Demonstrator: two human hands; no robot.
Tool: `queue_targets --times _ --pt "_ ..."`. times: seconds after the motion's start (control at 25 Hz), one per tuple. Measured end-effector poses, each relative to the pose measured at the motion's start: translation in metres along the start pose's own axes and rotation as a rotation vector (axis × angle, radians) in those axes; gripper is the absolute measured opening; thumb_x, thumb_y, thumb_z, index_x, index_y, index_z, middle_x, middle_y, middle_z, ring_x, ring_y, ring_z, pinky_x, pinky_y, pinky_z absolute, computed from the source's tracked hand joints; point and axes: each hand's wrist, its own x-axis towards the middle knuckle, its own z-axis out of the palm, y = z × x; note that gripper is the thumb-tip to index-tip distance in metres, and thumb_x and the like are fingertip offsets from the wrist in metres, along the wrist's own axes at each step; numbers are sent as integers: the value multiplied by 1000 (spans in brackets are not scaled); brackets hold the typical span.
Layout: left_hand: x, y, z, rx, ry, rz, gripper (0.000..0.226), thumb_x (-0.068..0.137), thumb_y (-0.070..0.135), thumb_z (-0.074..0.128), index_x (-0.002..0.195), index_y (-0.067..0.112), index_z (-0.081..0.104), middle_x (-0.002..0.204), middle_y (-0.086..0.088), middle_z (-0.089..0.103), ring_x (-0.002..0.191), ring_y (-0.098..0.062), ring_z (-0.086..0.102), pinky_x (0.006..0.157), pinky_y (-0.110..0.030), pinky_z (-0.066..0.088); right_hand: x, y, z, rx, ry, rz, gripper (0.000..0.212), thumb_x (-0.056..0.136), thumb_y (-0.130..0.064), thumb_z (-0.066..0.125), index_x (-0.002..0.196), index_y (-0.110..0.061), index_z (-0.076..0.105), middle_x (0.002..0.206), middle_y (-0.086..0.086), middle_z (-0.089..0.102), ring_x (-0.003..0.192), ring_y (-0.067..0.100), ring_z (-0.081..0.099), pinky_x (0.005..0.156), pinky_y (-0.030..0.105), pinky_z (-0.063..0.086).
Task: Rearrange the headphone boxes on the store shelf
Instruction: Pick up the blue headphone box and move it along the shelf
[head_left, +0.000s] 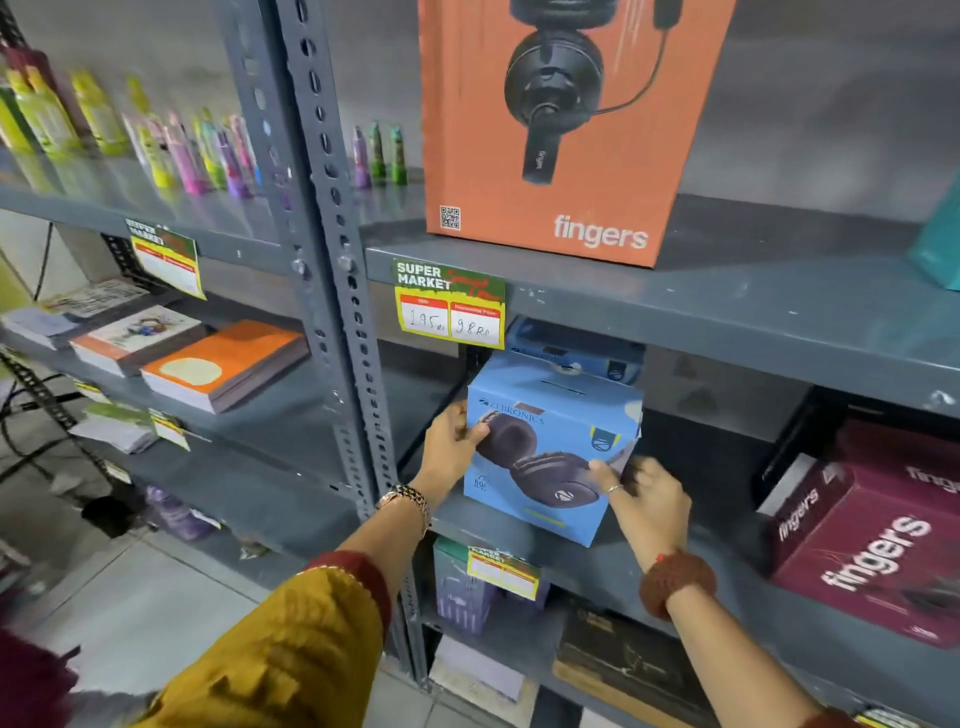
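While gripping blue box at shelf front, below price tag: left hand clasping left edge, right hand clamping lower right corner. Second blue box sitting behind. Keeping box level, sliding squarely, steering well clear of maroon box on right, avoiding tipping off front lip.

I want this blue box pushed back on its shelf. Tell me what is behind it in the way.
A second blue box sits right behind the blue Zebronics box, under the shelf above. The left hand and right hand already grip its sides, nothing between. Whether the boxes touch cannot be told.
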Motion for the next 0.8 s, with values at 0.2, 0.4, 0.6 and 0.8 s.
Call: queue_targets --times 0.2,0.4,0.6,0.8 --pt "-5 -9 3 -75 -2 18 26 88 14 58 110 3 57 100 -8 64 90 -20 61 83 -41 53 -2 10 3 54 -35 -7 26 76 -25 76 96 -10 67 76 -9 70 69 -6 67 76 17 53" --pt "-29 -19 12 -256 126 -38 50 86 16 62 132 8 46 124 1 57 113 -15 56 95 -28 49 -10 30 -19 125 -94 38 45 81 -16 71 123 -2 59 112 -1 64 105 12 62 90 16 46" --pt "-86 -44 57 -235 299 -138 25 90 20 53 113 9 57 111 -2 61 108 -24 59 91 -29 43 -32 82 -88 48 -42 93 30 84 -17 68 111 -4 68 109 10 72 105 22 66 88 19 48" --pt "-138 -32 132 -199 245 -172 21 90 26 54 106 14 61 110 -7 65 103 -26 61 97 -44 47 -49 139 -188 -23 -15 164 20 83 -15 69 101 -6 70 100 13 74 98 27 69 87 26 46"
